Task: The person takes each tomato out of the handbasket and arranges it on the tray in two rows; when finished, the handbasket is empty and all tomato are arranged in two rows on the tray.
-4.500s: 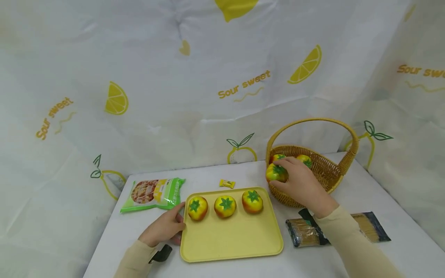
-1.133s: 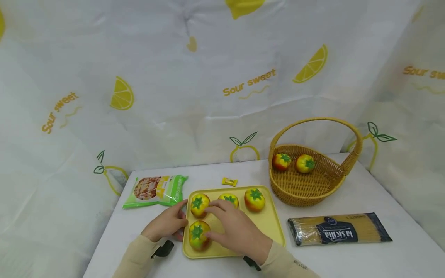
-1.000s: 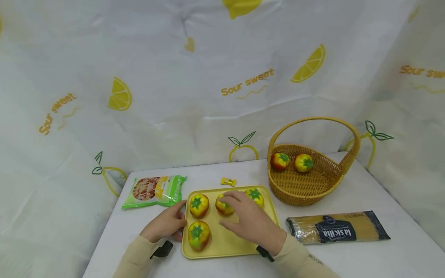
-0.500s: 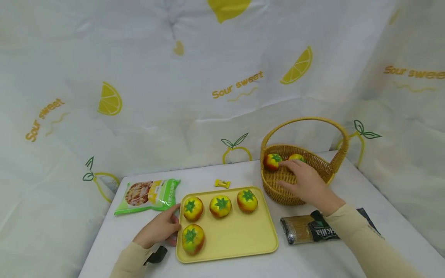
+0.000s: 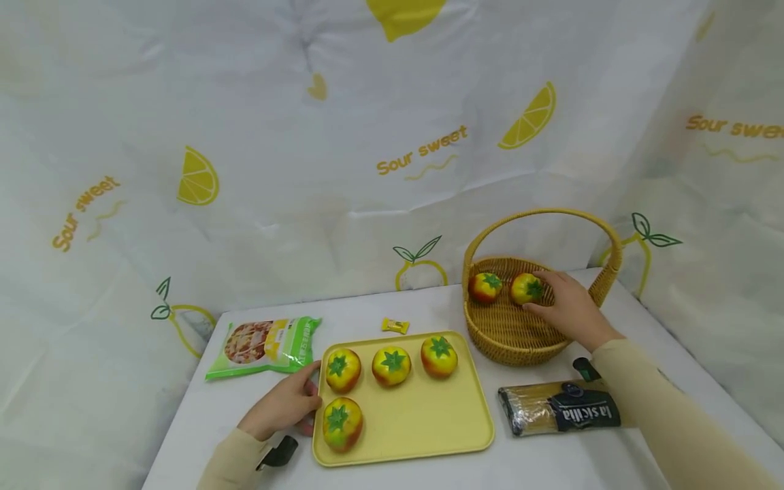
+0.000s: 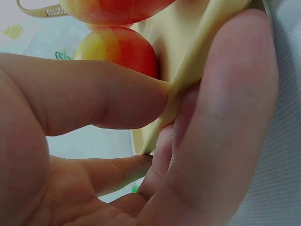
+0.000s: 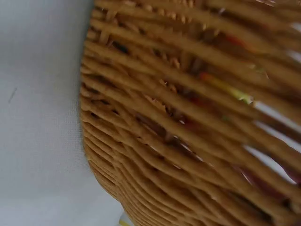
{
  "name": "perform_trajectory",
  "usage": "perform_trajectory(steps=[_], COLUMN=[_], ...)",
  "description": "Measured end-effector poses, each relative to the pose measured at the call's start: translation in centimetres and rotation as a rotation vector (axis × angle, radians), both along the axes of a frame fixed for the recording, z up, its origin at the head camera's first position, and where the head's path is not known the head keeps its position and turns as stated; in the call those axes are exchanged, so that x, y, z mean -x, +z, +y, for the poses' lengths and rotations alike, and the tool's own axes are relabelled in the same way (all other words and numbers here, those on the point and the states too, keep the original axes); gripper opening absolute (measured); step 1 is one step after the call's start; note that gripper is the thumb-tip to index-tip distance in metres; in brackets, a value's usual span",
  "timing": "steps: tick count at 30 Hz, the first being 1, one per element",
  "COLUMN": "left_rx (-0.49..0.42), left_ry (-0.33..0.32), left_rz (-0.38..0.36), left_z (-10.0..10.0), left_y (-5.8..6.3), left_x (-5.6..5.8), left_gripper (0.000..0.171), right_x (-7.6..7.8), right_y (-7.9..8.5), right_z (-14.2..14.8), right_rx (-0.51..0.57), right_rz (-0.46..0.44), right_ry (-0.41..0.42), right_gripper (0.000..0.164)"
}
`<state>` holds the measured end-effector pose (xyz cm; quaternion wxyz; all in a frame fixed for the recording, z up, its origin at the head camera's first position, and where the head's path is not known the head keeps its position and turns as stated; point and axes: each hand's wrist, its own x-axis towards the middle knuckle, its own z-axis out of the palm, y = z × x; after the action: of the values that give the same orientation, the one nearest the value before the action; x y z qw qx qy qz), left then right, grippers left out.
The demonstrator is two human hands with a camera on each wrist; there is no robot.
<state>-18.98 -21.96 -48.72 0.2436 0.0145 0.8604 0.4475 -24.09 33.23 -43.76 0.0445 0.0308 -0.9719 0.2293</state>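
My left hand [image 5: 283,404] grips the left edge of a yellow tray [image 5: 422,422]. In the left wrist view the thumb and fingers [image 6: 235,94] pinch the tray's rim [image 6: 197,52] from both sides. Several yellow-red persimmons with green star-shaped leaves lie on the tray, a back row plus one persimmon [image 5: 343,425] at the front left. Inside the wicker basket [image 5: 511,340], my right hand [image 5: 572,307] has its fingers and thumb around a persimmon [image 5: 524,289]. Another persimmon [image 5: 485,288] sits to its left. The right wrist view shows only the basket's woven side [image 7: 164,122]; that hand is hidden there.
A green-and-white food bag [image 5: 263,346] lies left of the tray, a small yellow wrapped candy [image 5: 395,326] behind it. The spaghetti pack [image 5: 539,408] lies in front of the basket, partly under the right sleeve. The basket's tall handle [image 5: 551,211] arches over its opening.
My right hand has let go of a persimmon at the tray's front left, moved right into the basket and closed around another one. The left hand has stayed on the tray edge.
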Motion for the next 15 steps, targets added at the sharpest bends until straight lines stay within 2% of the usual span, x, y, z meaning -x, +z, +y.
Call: perform_trajectory(steps=[7, 15], left_rx=[-0.018, -0.015], left_ry=[-0.020, -0.028], left_rz=[0.005, 0.011], left_z=[-0.1, -0.1], left_y=[-0.3, 0.0], left_x=[0.1, 0.1], left_gripper=[0.082, 0.081], right_x=[1.2, 1.7], right_y=[-0.7, -1.1], right_z=[0.9, 1.1], right_rx=[0.010, 0.008], right_rz=[-0.046, -0.047], right_ry=[-0.014, -0.024], right_gripper=[0.085, 0.082])
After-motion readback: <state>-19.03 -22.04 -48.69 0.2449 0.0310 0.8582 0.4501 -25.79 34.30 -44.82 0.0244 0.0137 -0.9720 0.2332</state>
